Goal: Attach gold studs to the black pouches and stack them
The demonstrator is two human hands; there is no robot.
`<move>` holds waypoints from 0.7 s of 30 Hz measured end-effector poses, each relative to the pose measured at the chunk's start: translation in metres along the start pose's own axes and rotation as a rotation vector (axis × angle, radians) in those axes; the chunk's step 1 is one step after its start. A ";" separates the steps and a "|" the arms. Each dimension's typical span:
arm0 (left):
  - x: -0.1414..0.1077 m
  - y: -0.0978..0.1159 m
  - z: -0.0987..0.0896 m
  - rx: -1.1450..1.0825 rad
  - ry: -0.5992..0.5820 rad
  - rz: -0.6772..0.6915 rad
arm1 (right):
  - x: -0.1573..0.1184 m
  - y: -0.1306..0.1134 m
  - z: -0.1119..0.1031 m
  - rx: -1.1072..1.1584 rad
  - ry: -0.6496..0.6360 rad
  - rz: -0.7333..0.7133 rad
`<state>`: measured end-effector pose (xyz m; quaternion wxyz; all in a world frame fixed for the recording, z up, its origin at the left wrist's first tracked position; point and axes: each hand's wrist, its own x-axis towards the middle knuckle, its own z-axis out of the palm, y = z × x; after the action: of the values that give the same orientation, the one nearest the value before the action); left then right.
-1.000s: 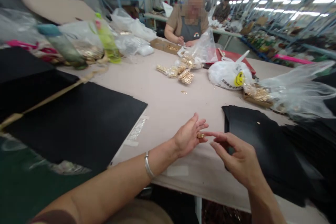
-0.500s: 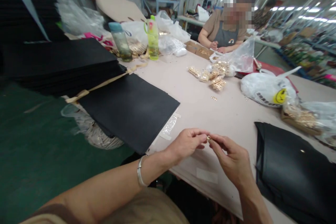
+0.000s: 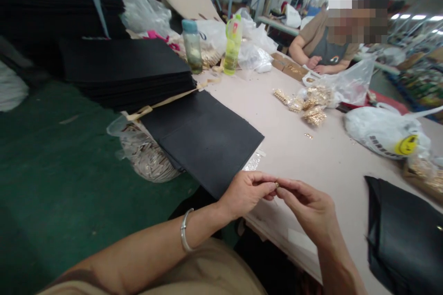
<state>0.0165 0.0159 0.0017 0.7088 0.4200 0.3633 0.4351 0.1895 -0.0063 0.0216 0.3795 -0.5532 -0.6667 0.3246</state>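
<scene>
My left hand (image 3: 246, 193) and my right hand (image 3: 309, 205) meet fingertip to fingertip above the table's front edge. Both are pinched on one small gold metal piece (image 3: 276, 185), mostly covered by the fingers. Left of my hands lies a flat black sheet stack (image 3: 207, 133), its corner close behind my left hand. A small gold piece (image 3: 308, 136) lies on the pale table (image 3: 287, 156) beyond my hands. Farther back are clear bags of gold pieces (image 3: 314, 103).
A taller black stack (image 3: 128, 64) stands at the left, with two bottles (image 3: 232, 46) behind. Black folded material (image 3: 404, 230) lies at the right, below a white bag (image 3: 384, 131). Across the table sits a person (image 3: 328, 46).
The view has turned left, so the table's things appear farther right. My hands stay together on the small gold piece, which now shows less between the fingertips.
</scene>
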 end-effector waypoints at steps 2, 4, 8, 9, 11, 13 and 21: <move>-0.003 0.000 -0.006 0.017 0.019 0.024 | 0.003 -0.005 0.006 -0.031 0.015 -0.010; -0.006 -0.001 -0.012 0.044 0.032 0.052 | 0.004 -0.011 0.012 -0.076 0.026 -0.026; -0.013 0.002 -0.019 0.103 0.062 0.121 | 0.006 -0.020 0.024 -0.146 0.048 -0.043; -0.015 0.004 -0.021 0.131 0.071 0.149 | 0.006 -0.021 0.028 -0.141 0.051 -0.042; -0.019 0.008 -0.023 0.212 0.093 0.224 | 0.008 -0.024 0.034 -0.100 0.052 -0.035; -0.022 0.013 -0.026 0.282 0.115 0.297 | 0.010 -0.026 0.039 -0.062 0.056 -0.032; -0.027 0.020 -0.041 0.078 0.234 0.215 | 0.029 -0.043 0.071 -0.173 0.020 -0.068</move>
<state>-0.0349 0.0077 0.0080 0.5941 0.4303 0.4128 0.5399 0.1034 0.0140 0.0271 0.3478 -0.5642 -0.7069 0.2469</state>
